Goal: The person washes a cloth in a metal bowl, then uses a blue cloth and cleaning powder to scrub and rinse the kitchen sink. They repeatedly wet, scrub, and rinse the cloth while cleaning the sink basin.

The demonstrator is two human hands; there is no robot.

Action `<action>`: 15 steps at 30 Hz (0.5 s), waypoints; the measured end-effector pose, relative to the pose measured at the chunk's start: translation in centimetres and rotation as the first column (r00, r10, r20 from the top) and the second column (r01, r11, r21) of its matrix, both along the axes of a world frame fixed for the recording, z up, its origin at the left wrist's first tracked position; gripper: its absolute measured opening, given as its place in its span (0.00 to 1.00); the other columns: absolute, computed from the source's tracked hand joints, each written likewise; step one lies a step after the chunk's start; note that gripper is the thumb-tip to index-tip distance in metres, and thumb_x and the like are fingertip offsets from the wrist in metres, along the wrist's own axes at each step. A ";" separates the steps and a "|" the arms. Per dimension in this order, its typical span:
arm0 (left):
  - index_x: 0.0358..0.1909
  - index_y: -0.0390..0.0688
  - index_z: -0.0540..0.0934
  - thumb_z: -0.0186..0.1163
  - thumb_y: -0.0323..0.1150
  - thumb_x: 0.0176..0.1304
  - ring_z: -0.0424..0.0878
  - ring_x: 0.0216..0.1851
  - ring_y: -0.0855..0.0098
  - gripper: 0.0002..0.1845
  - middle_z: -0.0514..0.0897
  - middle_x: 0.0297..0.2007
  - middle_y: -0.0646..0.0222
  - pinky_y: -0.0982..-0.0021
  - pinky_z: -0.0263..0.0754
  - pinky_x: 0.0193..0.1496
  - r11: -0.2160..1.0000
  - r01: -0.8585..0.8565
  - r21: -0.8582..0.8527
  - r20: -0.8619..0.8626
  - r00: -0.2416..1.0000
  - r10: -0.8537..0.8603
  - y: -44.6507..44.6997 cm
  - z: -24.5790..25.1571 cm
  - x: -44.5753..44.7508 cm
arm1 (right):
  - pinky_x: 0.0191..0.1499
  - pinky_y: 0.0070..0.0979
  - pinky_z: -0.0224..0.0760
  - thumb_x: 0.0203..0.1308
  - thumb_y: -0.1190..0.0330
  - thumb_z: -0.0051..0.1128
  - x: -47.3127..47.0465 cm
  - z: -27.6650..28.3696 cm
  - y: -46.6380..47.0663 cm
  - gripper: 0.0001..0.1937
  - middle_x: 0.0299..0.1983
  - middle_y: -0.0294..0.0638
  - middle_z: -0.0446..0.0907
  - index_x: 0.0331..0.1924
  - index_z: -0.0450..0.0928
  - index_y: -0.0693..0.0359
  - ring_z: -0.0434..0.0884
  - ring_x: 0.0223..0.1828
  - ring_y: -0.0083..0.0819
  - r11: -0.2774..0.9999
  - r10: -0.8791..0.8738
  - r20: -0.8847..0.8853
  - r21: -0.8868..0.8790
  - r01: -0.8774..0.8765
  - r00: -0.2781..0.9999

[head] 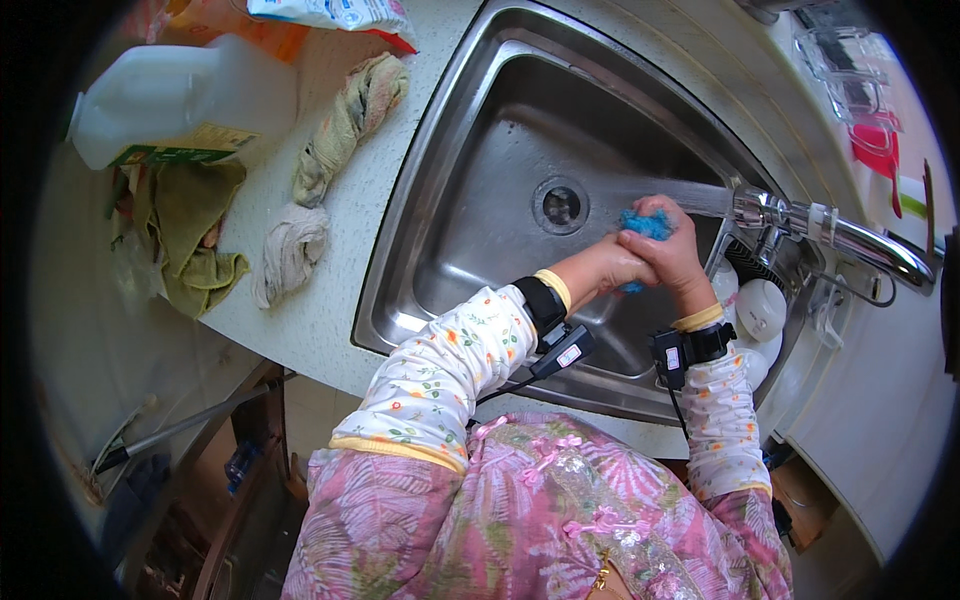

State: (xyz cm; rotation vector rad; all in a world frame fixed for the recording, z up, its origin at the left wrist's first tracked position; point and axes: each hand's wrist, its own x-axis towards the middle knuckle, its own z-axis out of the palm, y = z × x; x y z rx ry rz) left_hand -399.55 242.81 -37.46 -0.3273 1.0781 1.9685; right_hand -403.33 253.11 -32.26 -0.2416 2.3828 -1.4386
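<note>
Both my hands are clasped around a wet blue cloth (pixel 646 223) above the right part of a stainless steel sink (pixel 487 195). My left hand (pixel 606 268) comes in from the left, and its fingers are largely hidden behind the other hand. Pressed over it is my right hand (pixel 670 244), with blue fabric showing between the fingers and below the palms. Water sprays from the chrome faucet (pixel 757 206) just beyond my hands and spreads over the basin. The round drain (pixel 561 206) lies left of my hands.
White cups and bowls (pixel 761 309) stand in the side compartment at right. On the left counter (pixel 360 202) lie a twisted rag (pixel 349 124), a grey rag (pixel 291 251) and an olive cloth (pixel 187 232). A translucent plastic jug (pixel 180 97) lies behind them.
</note>
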 end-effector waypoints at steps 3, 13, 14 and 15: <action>0.32 0.43 0.76 0.67 0.28 0.30 0.76 0.30 0.72 0.20 0.78 0.29 0.70 0.69 0.73 0.32 0.981 -0.151 -0.123 -0.292 0.950 0.109 1.0 -0.7 -0.3 | 0.37 0.19 0.65 0.35 0.71 0.65 0.1 -0.5 -0.3 0.14 0.27 0.33 0.71 0.24 0.67 0.59 0.69 0.31 0.20 0.998 -0.063 -0.120 0.013 0.065 0.991; 0.38 0.38 0.74 0.67 0.36 0.35 0.77 0.42 0.56 0.24 0.79 0.36 0.53 0.66 0.71 0.42 0.811 -0.339 -0.478 -0.497 0.865 0.068 1.2 -0.4 0.1 | 0.28 0.18 0.61 0.34 0.73 0.59 -0.2 -2.9 -0.3 0.14 0.19 0.32 0.63 0.18 0.61 0.59 0.63 0.24 0.20 0.977 -0.204 -0.098 0.050 0.209 0.974; 0.38 0.39 0.74 0.67 0.37 0.35 0.77 0.42 0.56 0.25 0.79 0.36 0.53 0.66 0.71 0.43 0.795 -0.361 -0.488 -0.501 0.861 0.084 1.3 -0.5 0.2 | 0.28 0.19 0.60 0.34 0.72 0.59 -0.1 -3.2 -0.3 0.14 0.18 0.32 0.63 0.18 0.61 0.59 0.63 0.23 0.20 0.973 -0.218 -0.103 0.050 0.224 0.970; 0.38 0.38 0.73 0.68 0.37 0.35 0.77 0.42 0.54 0.25 0.79 0.35 0.51 0.64 0.71 0.42 0.773 -0.388 -0.502 -0.516 0.851 0.093 1.4 -0.5 0.2 | 0.27 0.19 0.60 0.34 0.72 0.59 -0.1 -3.5 -0.3 0.14 0.18 0.33 0.63 0.18 0.60 0.59 0.62 0.23 0.20 0.969 -0.234 -0.108 0.049 0.241 0.966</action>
